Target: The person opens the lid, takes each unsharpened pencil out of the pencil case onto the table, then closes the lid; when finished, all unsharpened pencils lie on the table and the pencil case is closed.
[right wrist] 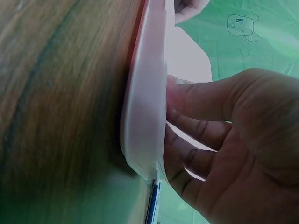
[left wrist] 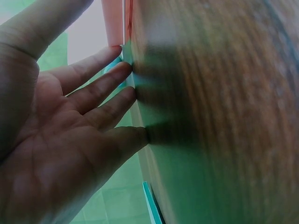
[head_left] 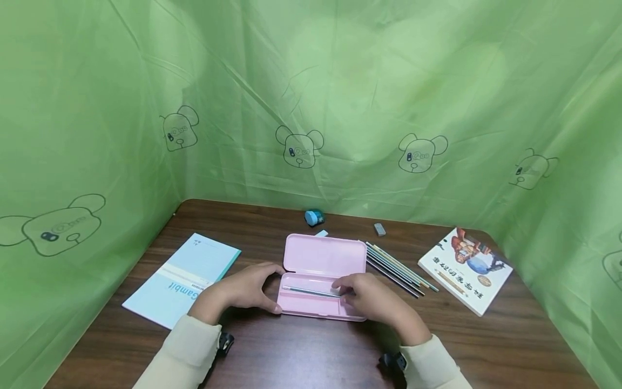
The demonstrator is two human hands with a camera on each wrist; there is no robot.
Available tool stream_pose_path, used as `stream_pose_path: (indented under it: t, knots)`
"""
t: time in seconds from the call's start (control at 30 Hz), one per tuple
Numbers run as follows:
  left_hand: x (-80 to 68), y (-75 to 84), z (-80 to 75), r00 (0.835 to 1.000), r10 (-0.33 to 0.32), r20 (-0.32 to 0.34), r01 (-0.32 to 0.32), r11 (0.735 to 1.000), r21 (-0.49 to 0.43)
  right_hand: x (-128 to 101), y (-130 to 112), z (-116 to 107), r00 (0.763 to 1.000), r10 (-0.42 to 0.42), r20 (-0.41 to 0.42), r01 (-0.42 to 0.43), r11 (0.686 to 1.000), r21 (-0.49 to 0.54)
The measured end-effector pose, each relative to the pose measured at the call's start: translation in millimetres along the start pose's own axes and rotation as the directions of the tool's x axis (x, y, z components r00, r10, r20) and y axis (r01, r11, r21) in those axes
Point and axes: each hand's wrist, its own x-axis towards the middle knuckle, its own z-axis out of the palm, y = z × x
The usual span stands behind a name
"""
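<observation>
A pink pencil case (head_left: 324, 255) lies with its lid raised, in the middle of the table. One pencil (head_left: 311, 292) lies lengthwise in its tray. My right hand (head_left: 371, 298) reaches into the right end and pinches that pencil near its right tip. In the right wrist view, the thumb and fingers dip past the rim of the case (right wrist: 147, 98), which hides their tips. My left hand (head_left: 245, 287) rests at the case's left end, thumb by the near corner, forefinger by the far one. Its fingers (left wrist: 100, 93) are extended in the left wrist view.
Several loose pencils (head_left: 396, 266) lie right of the case. A Gambit notebook (head_left: 194, 270) is at left, an illustrated book (head_left: 466, 270) at right. Behind stand a blue sharpener (head_left: 314, 217) and a grey eraser (head_left: 379, 229). Green curtain (head_left: 340, 81) surrounds the table.
</observation>
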Motion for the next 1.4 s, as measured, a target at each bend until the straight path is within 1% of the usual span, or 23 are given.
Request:
stream_pose_path:
  t: [0.33,0.47,0.77,1.0,1.23,1.33,1.4]
  knots:
    - [-0.2,1.5,0.0,1.0,-0.008,0.001,0.008,1.0,0.002,1,1,3,0.998,-0.056,0.032,0.057,0.998,-0.009]
    - [-0.3,2.0,-0.1,1.0,-0.007,0.0,0.007,1.0,0.006,2,1,3,0.997,-0.056,0.044,0.057,0.998,-0.015]
    - [1.0,1.2,-0.8,1.0,0.0,-0.003,0.0,1.0,0.007,2,1,3,0.998,-0.036,0.048,0.034,0.999,0.039]
    - [0.5,0.5,-1.6,1.0,0.011,0.002,-0.011,1.0,0.01,1,2,5,0.999,-0.031,0.006,0.031,0.998,0.056]
    - [-1.5,0.4,-1.4,1.0,0.004,-0.004,-0.004,1.0,0.003,3,4,4,0.999,-0.037,-0.007,0.038,0.997,0.066]
    - [-1.2,0.7,-0.7,1.0,-0.004,-0.005,0.004,1.0,0.0,0,6,-3,0.998,-0.049,-0.05,0.054,0.994,0.091]
    - [-0.6,1.5,-0.4,1.0,-0.009,-0.003,0.009,1.0,-0.001,-3,8,-11,0.993,-0.044,-0.107,0.057,0.991,0.122]
